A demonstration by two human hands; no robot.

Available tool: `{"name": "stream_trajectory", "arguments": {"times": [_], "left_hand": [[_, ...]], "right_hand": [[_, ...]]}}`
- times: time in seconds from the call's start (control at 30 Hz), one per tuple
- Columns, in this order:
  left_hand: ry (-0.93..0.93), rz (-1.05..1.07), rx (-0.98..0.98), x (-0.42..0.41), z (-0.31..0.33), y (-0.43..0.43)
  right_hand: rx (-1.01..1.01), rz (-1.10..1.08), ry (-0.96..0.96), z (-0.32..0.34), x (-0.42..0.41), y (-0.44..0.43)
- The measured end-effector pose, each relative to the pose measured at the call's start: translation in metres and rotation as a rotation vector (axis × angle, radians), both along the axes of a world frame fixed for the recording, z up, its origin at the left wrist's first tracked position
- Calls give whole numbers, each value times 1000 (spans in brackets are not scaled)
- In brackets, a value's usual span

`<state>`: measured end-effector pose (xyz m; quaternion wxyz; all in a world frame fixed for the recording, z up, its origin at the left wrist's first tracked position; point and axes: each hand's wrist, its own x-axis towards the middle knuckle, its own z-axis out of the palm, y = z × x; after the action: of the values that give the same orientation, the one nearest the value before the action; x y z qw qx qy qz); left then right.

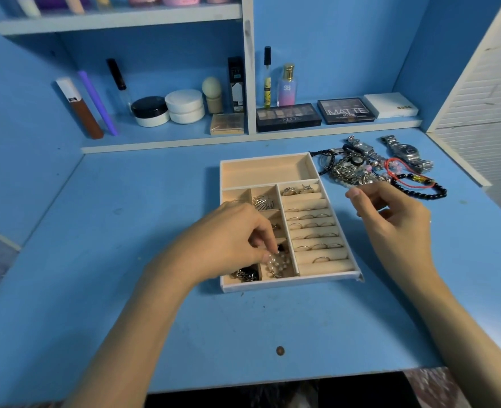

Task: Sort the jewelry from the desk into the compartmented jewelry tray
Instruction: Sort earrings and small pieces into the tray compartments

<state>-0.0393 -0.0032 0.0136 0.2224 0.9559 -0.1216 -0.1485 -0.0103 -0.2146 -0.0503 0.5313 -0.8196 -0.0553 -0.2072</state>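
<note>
The beige compartmented jewelry tray (265, 172) lies in the middle of the blue desk. Its right side holds ring rolls with several rings (312, 223). My left hand (228, 240) is over the tray's small left compartments, fingertips pinching a pearl bracelet (277, 265) in the front compartment. Beside it lies dark chain jewelry (246, 274). A silver shell-like piece (263, 201) sits further back. My right hand (390, 222) hovers right of the tray, fingers curled, holding nothing visible. Beyond it lies a tangled jewelry pile (352, 169), two watches (405, 151) and a black bead bracelet (426, 191).
A low shelf at the back carries cosmetics: jars (184, 106), tubes, a perfume bottle (287, 85), eyeshadow palettes (345, 110) and a white box (390, 105). A white slatted panel (479, 98) stands at the right. The desk's front edge is near the bottom.
</note>
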Motion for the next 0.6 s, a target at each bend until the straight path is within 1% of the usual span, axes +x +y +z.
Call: {"name": "stream_trajectory", "arguments": {"times": [0.1,0.23,0.3,0.4,0.47,0.6], "left_hand": [[-42,9,-41,3,0,-1],[-145,26,-189,10,4,-15],[-167,21,-259,14,4,-29],[-171,10,-332,23,0,-53],[-172,0,-367,30,-5,-68],[-190,-44,-389,40,-13,-91]], "right_hand": [[14,-14,5,1,1,-1],[69,-25,37,5,4,-14],[46,-38,68,8,8,-29],[-63,-61,133,15,13,-58],[-193,-63,167,18,15,-78],[-448,63,234,27,12,-103]]}}
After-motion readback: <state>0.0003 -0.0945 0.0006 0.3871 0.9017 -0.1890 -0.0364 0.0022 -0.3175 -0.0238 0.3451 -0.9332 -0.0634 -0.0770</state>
